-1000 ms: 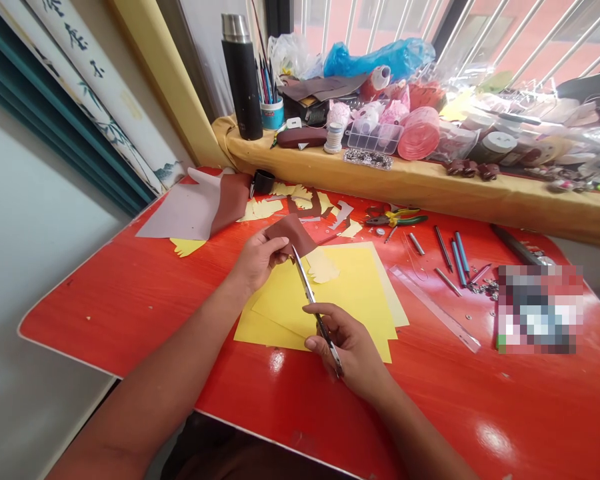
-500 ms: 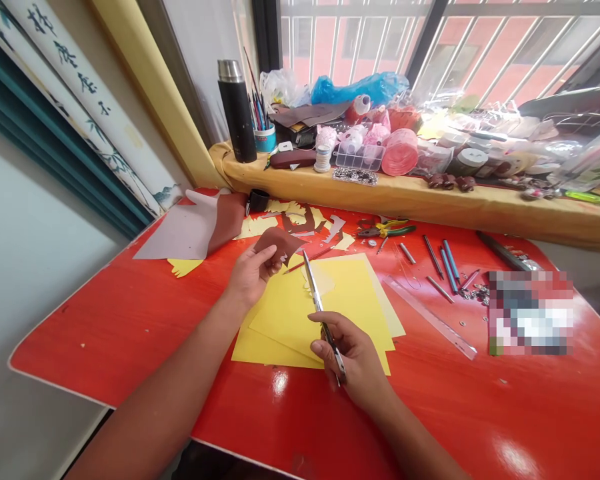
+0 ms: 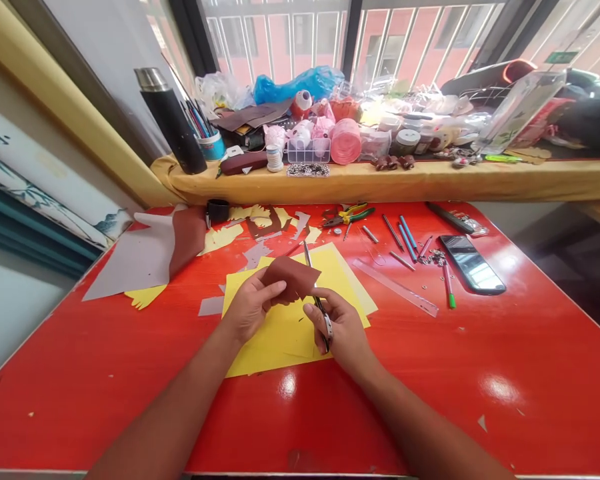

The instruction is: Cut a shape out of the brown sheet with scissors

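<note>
My left hand point(image 3: 253, 308) pinches a torn-looking piece of brown sheet material point(image 3: 291, 278) between thumb and fingers. My right hand point(image 3: 338, 327) grips a pair of long steel scissors point(image 3: 314, 290), with the blades pointing up and away from me. The blades pass right beside the brown piece, and its right edge hides part of them. Stacked yellow paper sheets point(image 3: 280, 350) lie beneath both hands, which hide their middle.
A grey-and-brown sheet point(image 3: 150, 257) lies left, with paper scraps point(image 3: 260, 230) behind. Pliers point(image 3: 349, 215), a clear ruler point(image 3: 395, 287), several slim tools and a smartphone point(image 3: 473, 265) lie right. A black flask point(image 3: 173, 120) and crowded craft supplies line the window ledge point(image 3: 380, 183).
My view has swung left and back, showing more of the table. My hands have come closer together, and the scissors now sit against the brown piece instead of apart from it.
</note>
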The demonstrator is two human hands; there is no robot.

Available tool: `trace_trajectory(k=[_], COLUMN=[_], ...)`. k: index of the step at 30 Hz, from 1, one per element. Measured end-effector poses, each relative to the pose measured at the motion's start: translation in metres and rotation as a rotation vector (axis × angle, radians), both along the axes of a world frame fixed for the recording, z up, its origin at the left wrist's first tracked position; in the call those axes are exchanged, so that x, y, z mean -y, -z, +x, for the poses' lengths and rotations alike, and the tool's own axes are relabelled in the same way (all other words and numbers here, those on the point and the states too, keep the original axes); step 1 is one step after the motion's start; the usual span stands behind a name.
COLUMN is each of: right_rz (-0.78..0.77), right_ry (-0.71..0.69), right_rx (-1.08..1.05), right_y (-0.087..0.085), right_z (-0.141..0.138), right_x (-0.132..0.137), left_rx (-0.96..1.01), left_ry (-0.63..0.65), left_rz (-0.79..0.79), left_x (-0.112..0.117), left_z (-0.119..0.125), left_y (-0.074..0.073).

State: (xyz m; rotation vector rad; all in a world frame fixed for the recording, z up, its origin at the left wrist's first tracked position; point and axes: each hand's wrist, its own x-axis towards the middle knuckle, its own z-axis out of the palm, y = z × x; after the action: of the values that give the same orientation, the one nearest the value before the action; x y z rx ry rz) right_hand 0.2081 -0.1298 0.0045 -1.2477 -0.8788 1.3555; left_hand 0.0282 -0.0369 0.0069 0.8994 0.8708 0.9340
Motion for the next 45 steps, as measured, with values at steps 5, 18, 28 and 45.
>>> trace_trajectory(k=[5,18,28,45], right_rz=[0.041,0.03,0.07,0.044], right_ry=[0.042,-0.038,0.022,-0.347], right_rx=[0.007,-0.013,-0.041,-0.095], right_y=[-0.004,-0.005,-0.006,-0.004], right_z=[0.006,0.006,0.01,0.001], right_x=[-0.004,-0.001,-0.001,0.014], left_rx=[-0.086,-0.219,-0.105,0.121], left_ry=[0.123,0.47,-0.203,-0.513], left_rz=[0.087,0.065,0.018,0.032], left_x=[0.002,-0.002,-0.019,-0.028], left_z=[-0.001,-0.023,-0.016,-0.017], left_y=[0.005,-0.017,0.011,0.005])
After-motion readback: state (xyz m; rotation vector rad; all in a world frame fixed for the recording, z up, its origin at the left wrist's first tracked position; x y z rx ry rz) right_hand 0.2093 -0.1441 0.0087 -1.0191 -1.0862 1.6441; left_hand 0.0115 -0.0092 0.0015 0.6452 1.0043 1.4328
